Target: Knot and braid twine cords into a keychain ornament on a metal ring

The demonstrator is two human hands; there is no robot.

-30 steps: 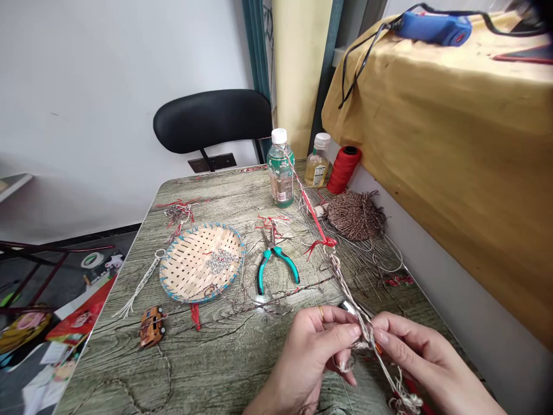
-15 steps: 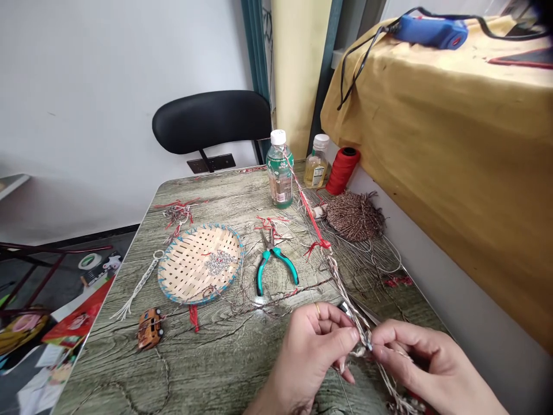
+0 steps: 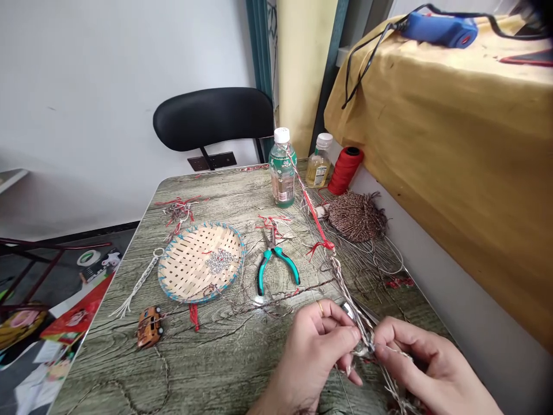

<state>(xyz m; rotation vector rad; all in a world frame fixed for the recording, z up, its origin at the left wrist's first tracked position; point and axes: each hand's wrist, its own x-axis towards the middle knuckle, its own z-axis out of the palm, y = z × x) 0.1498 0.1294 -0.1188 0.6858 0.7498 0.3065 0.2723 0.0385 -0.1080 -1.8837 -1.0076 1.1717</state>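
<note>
A braided bundle of brown-and-white cords [image 3: 345, 282] runs from a red-wrapped section [image 3: 317, 219], tied to the neck of a green-labelled bottle [image 3: 283, 173], down to my hands. My left hand [image 3: 322, 346] is closed, thumb against fingers, pinching cord strands on the bundle's left. Opposite it, my right hand [image 3: 421, 357] pinches a strand close to a small shiny bead-like piece [image 3: 372, 347], partly hidden by the fingertips. Loose cord ends [image 3: 395, 392] hang below between the hands. Under the bundle lies a dark and silvery object [image 3: 348, 311], mostly covered.
Teal-handled pliers [image 3: 279, 262] and a woven basket [image 3: 181, 259] holding small beads [image 3: 220, 261] lie on the table. Nearby are a toy car [image 3: 149, 325], a red thread spool [image 3: 345, 170], a yellow-liquid bottle [image 3: 318, 164] and a brown cord coil [image 3: 358, 216]. A cloth-draped surface [image 3: 453, 115] borders the right.
The view has shifted slightly. Both hands stay on the cord bundle with nearly the same pinch; the fingers have moved only a little.
</note>
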